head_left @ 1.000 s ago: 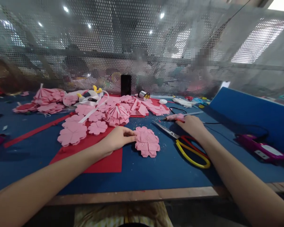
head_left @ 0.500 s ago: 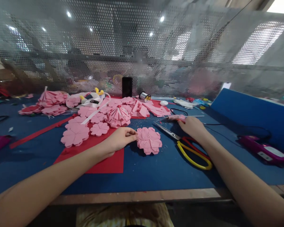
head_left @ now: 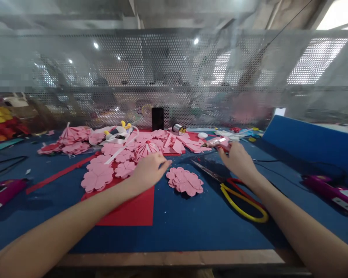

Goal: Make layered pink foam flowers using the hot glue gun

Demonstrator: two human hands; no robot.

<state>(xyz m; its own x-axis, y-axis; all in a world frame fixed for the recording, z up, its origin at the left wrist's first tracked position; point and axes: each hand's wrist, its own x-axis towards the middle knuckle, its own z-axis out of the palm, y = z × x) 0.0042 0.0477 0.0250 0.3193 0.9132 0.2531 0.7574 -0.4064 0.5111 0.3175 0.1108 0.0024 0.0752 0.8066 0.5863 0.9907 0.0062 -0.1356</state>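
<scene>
A layered pink paper flower [head_left: 185, 180] lies on the blue mat in front of me. My left hand [head_left: 149, 170] hovers just left of it, fingers loosely spread, holding nothing. My right hand [head_left: 238, 160] is lifted off the mat with its fingers closed round a pink glue gun [head_left: 216, 142], whose nozzle points left. Scissors with yellow and red handles [head_left: 237, 197] lie under my right wrist.
Several pink paper flowers [head_left: 104, 170] and folded pink fans lie on a red sheet [head_left: 133, 210]. A black phone [head_left: 157, 118] and a wire spool [head_left: 179, 128] stand at the back by the perforated screen. A blue board [head_left: 307, 143] rises at the right. Magenta tools [head_left: 333, 191] lie at both sides.
My left hand has let go of the flower's edge and lifted away from it. My right hand has picked the glue gun up off the mat. The camera has tilted upward.
</scene>
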